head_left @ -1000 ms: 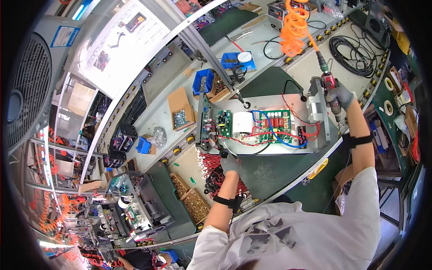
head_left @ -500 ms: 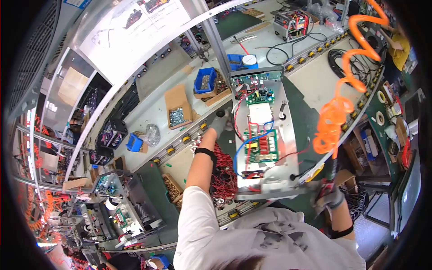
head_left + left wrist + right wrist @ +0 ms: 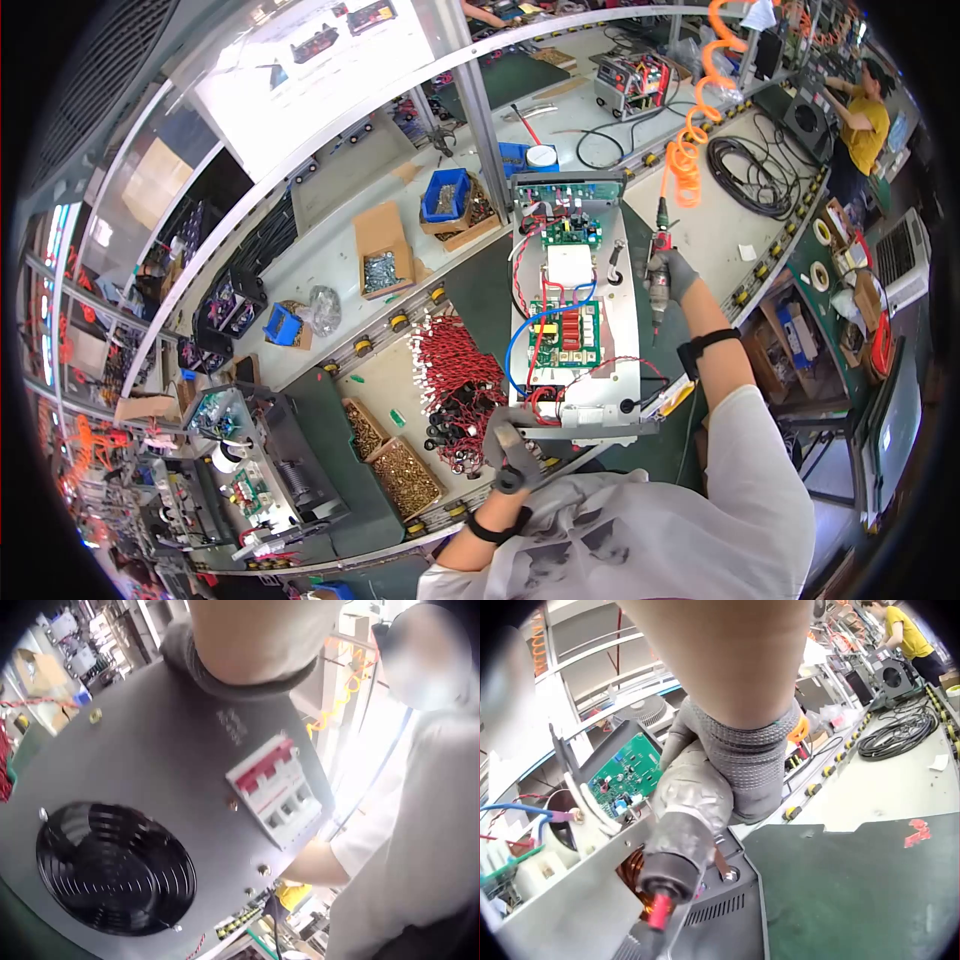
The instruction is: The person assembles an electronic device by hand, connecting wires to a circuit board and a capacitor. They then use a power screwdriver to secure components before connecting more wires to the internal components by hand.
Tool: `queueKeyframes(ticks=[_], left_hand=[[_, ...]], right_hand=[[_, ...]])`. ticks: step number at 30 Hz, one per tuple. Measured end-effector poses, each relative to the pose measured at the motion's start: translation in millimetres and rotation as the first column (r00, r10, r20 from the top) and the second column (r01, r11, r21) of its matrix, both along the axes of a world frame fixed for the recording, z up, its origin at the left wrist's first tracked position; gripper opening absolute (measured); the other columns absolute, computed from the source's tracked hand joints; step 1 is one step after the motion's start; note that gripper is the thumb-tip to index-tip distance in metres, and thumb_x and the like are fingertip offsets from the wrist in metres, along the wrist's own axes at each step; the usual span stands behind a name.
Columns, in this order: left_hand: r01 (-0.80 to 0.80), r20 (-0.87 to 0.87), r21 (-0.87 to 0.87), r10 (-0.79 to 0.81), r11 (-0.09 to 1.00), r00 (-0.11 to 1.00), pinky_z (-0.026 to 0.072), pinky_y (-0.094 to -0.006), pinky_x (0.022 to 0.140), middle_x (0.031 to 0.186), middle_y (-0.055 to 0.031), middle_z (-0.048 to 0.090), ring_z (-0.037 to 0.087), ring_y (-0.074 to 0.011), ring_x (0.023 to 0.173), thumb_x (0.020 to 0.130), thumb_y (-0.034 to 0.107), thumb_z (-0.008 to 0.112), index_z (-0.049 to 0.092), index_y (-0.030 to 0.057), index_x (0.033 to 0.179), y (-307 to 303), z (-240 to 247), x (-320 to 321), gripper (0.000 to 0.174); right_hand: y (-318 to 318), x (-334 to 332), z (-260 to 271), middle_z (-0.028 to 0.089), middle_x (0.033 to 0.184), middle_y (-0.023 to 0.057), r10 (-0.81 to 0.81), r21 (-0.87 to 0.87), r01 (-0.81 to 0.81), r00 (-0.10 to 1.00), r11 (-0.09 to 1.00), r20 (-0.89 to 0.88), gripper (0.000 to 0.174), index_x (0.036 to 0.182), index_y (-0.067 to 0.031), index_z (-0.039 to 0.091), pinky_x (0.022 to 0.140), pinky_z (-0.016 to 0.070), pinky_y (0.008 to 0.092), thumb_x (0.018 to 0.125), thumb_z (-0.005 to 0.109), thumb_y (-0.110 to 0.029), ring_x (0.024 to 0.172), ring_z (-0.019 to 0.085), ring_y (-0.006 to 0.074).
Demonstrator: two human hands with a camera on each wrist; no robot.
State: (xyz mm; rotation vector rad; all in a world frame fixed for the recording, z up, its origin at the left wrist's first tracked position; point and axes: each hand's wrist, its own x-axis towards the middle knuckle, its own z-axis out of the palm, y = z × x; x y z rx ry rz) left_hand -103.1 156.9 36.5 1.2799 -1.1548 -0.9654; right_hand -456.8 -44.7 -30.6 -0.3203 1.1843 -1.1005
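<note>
An opened metal machine chassis lies lengthwise in front of me, holding green circuit boards, a white block and red and blue wires. My left hand is at the left corner of its near end panel, its fingers mostly hidden. That panel carries a round black fan grille and a breaker with red levers. Beside the chassis's right wall, my right hand grips a pistol-shaped power screwdriver on an orange coiled hose, bit pointing down. Both hands wear grey gloves.
Left of the chassis lies a bundle of red-black wires, with trays of brass screws nearer me. A carton of bolts and blue bins stand beyond the rollers. Coiled black cable lies at right; another person is behind it.
The chassis has turned from crosswise to lengthwise. My left hand went to its far left side, then back to the near corner. My right hand swung down with the screwdriver, then up beside the right wall.
</note>
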Motion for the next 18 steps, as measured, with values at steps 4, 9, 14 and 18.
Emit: queueKeyframes(ticks=[4,9,14,18], left_hand=[[-0.278,-0.199,0.01,0.275,0.96,0.941,0.0363,-0.0277,0.048,0.054,-0.0025,0.049,0.045,-0.0139,0.048,0.094,0.046,0.031,0.048,0.0049,0.059,-13,-42,-11,0.056],[-0.284,-0.301,0.017,0.276,0.959,0.913,0.0308,-0.0247,0.039,0.049,-0.0009,0.039,0.039,-0.0111,0.041,0.091,0.047,0.031,0.04,0.0112,0.056,-25,2,-23,0.051],[-0.301,-0.054,-0.045,0.298,0.953,0.953,0.0278,-0.0266,0.041,0.045,-0.0015,0.037,0.037,-0.0119,0.04,0.093,0.038,0.033,0.039,0.0114,0.049,-60,-5,19,0.051],[-0.195,-0.37,0.02,0.189,0.981,0.91,0.0272,-0.0251,0.035,0.042,-0.0028,0.038,0.037,-0.0137,0.037,0.092,0.036,0.036,0.039,0.0123,0.051,-159,-15,68,0.047]], right_hand=[[-28,1,14,0.06,0.067,0.015,0.259,-0.041,-0.267,0.955,0.963,-0.142,0.025,0.086,0.0007,0.055,0.049,0.0525,0.0366,0.062,0.055,-0.006,0.05,0.059,0.0271],[-46,-9,-6,0.059,0.066,0.0147,0.304,-0.029,-0.313,0.938,0.949,-0.168,0.017,0.077,-0.0007,0.055,0.05,0.0518,0.0361,0.061,0.057,-0.005,0.051,0.059,0.0264],[-8,-13,-12,0.058,0.064,0.012,0.198,0.036,-0.195,0.971,0.98,-0.131,0.015,0.075,-0.0025,0.053,0.048,0.0498,0.0359,0.062,0.058,-0.007,0.052,0.058,0.0244],[79,-1,-15,0.058,0.068,0.0113,-0.046,-0.056,0.044,0.998,0.997,-0.036,0.02,0.082,-0.003,0.054,0.053,0.0486,0.0381,0.064,0.058,-0.009,0.057,0.058,0.024]])
